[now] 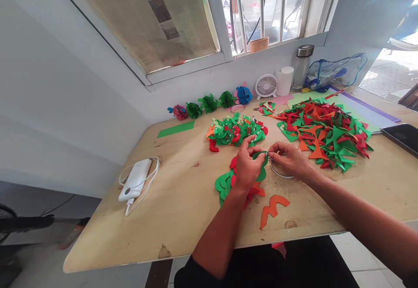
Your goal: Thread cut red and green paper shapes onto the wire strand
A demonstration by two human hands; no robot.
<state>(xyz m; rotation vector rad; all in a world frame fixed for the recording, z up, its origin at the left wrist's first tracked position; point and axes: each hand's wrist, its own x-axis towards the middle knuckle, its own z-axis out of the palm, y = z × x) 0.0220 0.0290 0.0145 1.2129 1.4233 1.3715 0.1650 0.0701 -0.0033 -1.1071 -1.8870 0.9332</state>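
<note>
My left hand (248, 164) pinches a green paper piece (262, 172) above a pile of green and red cut paper shapes (225, 185). Close on its right, my right hand (287, 158) has thumb and fingers pressed together at the edge of that piece; anything small between them is too tiny to make out. Beneath the right hand lies a white ring of tape or wire (281, 175), partly covered. An orange paper cutout (272, 209) rests nearer the front edge. Behind my left hand is a heap of green and red paper pieces (237, 129).
A large pile of paper scraps (323, 131) is at the right, beside a phone (403, 137). A white power bank (135, 180) with cable lies left. Along the wall stand paper flowers (209, 103), a small fan (266, 86), a white cup (284, 81) and a glass bottle (301, 69).
</note>
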